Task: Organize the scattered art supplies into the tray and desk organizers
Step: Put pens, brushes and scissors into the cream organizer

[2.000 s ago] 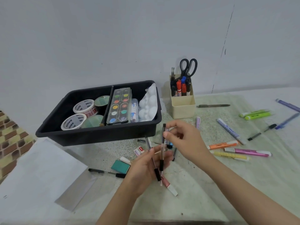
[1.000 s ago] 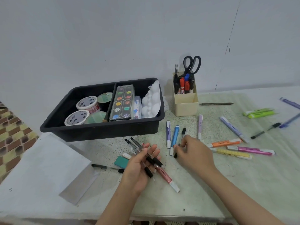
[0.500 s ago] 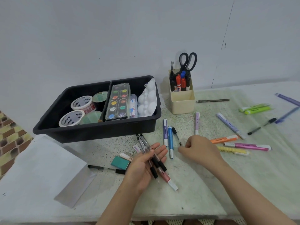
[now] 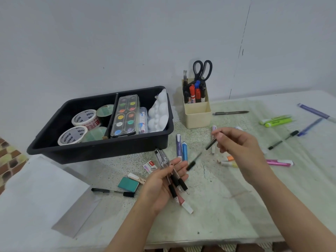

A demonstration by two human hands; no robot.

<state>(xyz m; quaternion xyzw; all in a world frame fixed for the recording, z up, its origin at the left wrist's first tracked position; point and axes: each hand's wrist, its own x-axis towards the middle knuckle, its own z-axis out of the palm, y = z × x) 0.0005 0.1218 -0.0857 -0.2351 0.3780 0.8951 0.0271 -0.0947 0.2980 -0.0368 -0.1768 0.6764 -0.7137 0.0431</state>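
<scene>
My left hand point(image 4: 161, 184) lies palm up over the table and holds a bundle of clear pens with black grips point(image 4: 171, 171). My right hand point(image 4: 238, 144) is raised to its right and pinches a thin black pen point(image 4: 201, 153), whose lower end hangs over my left fingers. A black tray point(image 4: 101, 148) at the left holds tape rolls, a watercolour set and a white palette. Behind it to the right, a cream desk organizer point(image 4: 197, 115) carries markers and scissors. Loose markers and pens lie scattered across the table.
A purple marker point(image 4: 179, 145) and a blue marker point(image 4: 184, 150) lie side by side by the tray. A teal eraser point(image 4: 128, 184), a staples box point(image 4: 150, 166) and a black pen point(image 4: 112, 191) lie at the front left. White paper point(image 4: 36, 193) covers the left corner.
My right hand has picked a thin black pen off the table and lifted it toward my left hand. My left hand still holds its bundle of pens.
</scene>
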